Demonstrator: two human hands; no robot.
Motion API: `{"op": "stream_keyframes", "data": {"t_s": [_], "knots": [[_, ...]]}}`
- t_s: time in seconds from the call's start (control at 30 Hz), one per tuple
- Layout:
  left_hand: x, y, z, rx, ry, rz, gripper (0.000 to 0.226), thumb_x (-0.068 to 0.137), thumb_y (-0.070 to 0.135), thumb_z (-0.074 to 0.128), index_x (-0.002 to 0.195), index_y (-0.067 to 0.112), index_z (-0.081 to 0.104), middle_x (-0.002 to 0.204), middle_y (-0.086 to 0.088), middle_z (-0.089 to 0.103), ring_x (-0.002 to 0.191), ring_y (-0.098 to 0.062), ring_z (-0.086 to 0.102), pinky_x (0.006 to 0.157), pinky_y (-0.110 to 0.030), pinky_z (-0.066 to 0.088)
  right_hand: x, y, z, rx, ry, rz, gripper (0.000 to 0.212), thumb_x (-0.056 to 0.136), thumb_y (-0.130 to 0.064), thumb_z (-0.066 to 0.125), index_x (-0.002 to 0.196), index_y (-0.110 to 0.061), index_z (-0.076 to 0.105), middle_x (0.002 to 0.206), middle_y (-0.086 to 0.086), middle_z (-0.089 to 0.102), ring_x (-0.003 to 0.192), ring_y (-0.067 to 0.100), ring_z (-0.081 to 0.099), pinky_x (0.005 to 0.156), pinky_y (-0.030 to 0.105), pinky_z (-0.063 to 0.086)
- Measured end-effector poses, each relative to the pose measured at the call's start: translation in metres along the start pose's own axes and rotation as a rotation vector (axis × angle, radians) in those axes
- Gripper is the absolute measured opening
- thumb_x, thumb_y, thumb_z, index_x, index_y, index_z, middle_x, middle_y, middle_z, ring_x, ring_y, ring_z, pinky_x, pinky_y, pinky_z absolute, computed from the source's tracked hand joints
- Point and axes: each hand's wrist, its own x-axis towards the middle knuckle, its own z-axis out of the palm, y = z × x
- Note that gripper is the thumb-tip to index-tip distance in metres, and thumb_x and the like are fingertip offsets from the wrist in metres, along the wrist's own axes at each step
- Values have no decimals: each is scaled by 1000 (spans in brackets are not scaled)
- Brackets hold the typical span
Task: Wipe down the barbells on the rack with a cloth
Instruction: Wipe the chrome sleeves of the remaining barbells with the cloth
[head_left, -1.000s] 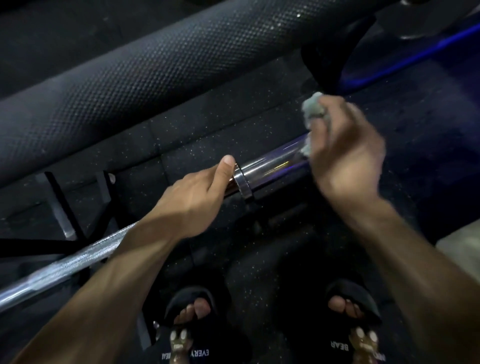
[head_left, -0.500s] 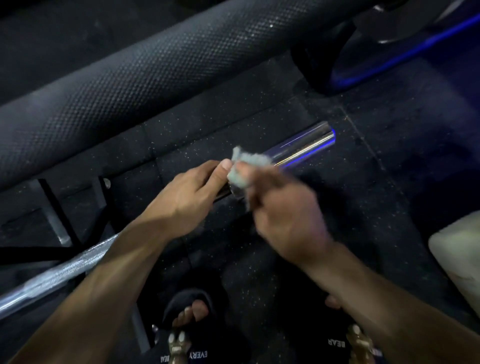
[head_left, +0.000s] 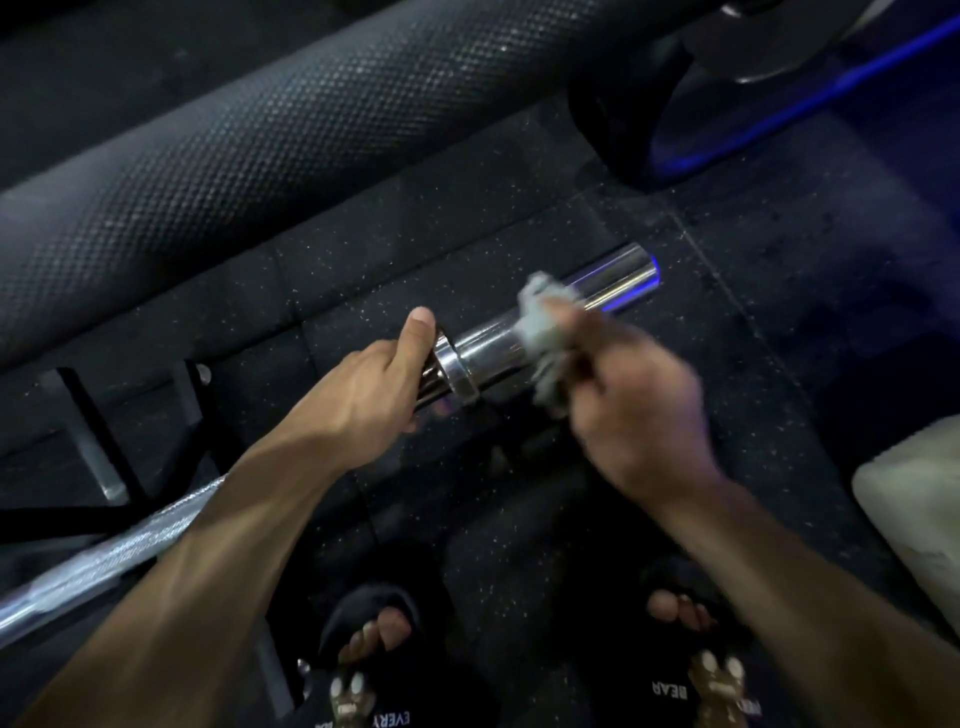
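You're in a gym: speckled rubber floor tiles all over, a chrome barbell mid-frame, a knurled black bar upper left, a weight plate upper right.

Black speckled rubber floor carries two slippered feet and, seemingly, a weight plate.

The right hand, blurred, now holds the cloth midway along the barbell sleeve, out from the collar where it was half a second ago, apparently sliding toward the end.
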Motion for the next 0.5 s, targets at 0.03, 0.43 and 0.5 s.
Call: {"op": "stream_keyframes", "data": {"t_s": [0.03, 0.43, 0.5], "knots": [[0, -1, 0, 1, -6, -4, 94, 97, 72, 1, 78, 20, 77, 74, -3, 72, 72, -11, 66, 84, -34, 50, 6, 12, -11, 33, 76, 119, 40, 98, -36, 45, 136, -40, 57, 116, -19, 71, 101, 1, 68, 88, 20, 51], [-1, 1, 7, 68, 100, -125, 95, 88, 83, -3, 86, 16, 65, 90, -3, 68, 90, -20, 63, 89, -42, 44, 40, 23, -25, -35, 50, 99, 37, 93, -35, 47, 128, -37, 58, 107, -15, 72, 90, 13, 71, 85, 37, 59], [-3, -1, 5, 36, 58, -93, 98, 86, 86, 0, 105, 20, 70, 105, 2, 71, 103, -18, 63, 95, -40, 43, 54, 40, -45, -154, 134, 207, 32, 98, -30, 46, 125, -36, 62, 99, -20, 69, 85, 3, 66, 90, 24, 51]]}}
